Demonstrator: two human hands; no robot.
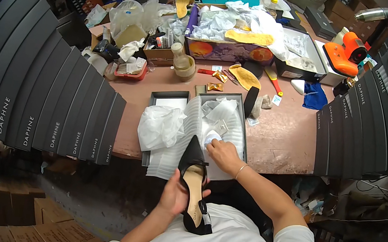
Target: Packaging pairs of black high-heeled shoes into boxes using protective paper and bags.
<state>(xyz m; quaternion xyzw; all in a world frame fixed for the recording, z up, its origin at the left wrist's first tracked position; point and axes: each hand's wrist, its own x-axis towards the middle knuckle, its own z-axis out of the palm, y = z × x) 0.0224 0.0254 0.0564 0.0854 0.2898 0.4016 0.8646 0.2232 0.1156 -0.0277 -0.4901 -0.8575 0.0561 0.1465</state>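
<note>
My left hand (175, 194) is closed round a black pointed-toe shoe (193, 154), its toe pointing away from me and its beige insole facing up. A small bow sits at the vamp, and a strap shows near the heel. Over the open shoebox (245, 141), the fingers of my right hand (223, 154) are closed on a small white wad (212, 137), perhaps paper. White foam wrap (171, 154) lines the box and spills over its near edge. Crumpled white tissue paper (160, 127) rests on the left, partly covering the grey box lid (155, 98).
Tall stacks of dark shoeboxes flank the table on the left (49, 97) and right (359, 113). Farther back stand a glass bottle (183, 65), a carton (226, 52) heaped with tissue, yellow insoles (245, 77), a brush (273, 80), a blue cloth (315, 96) and an orange device (343, 56).
</note>
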